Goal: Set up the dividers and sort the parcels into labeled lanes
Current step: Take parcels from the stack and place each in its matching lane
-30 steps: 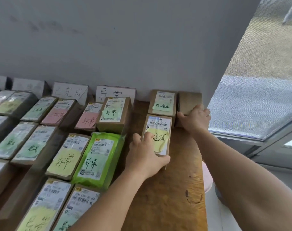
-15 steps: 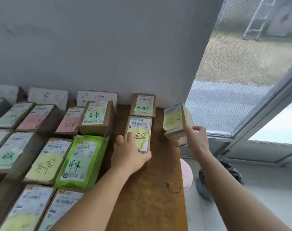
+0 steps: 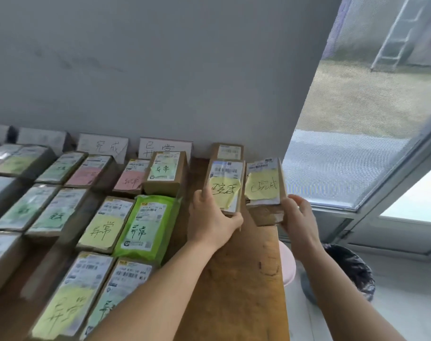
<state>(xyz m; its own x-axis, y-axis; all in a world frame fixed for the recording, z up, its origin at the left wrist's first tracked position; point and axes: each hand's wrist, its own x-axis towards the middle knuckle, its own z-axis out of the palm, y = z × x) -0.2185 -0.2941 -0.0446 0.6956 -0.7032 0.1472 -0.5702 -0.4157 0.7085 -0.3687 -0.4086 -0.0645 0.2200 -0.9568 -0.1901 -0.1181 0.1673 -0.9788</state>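
1. The left hand [image 3: 213,219] is gripping a brown parcel [image 3: 225,185] by its lower left edge, thumb curling up the side; the parcel is tilting up toward the camera, its yellow note with black handwriting facing out, above the right-hand part of the wooden table [image 3: 236,291].
2. The right hand [image 3: 298,219] is holding a second parcel [image 3: 265,187] at its lower right corner, fingers wrapping behind it; this one is also standing tilted, its yellow note facing the camera, just beside the first parcel on its right, their edges nearly touching.
3. A third small box [image 3: 227,151] is lying behind the two held ones, near the grey wall [image 3: 160,70].
4. Two white paper lane signs are standing against the wall: one sign [image 3: 102,147] to the left and another sign [image 3: 165,146] beside it, each bearing handwriting.
5. In front of the signs, parcels are lying in rows running toward the camera; among them a brown box [image 3: 165,172] with a pale green note, a pink-noted parcel [image 3: 131,177] on its left, a bright green mailer bag [image 3: 147,225], and a yellow-noted parcel [image 3: 106,225] touching the bag's left side.
6. Right of the table, a pink round object [image 3: 287,264] and a dark bin [image 3: 352,269] are sitting low by the window [image 3: 357,143].
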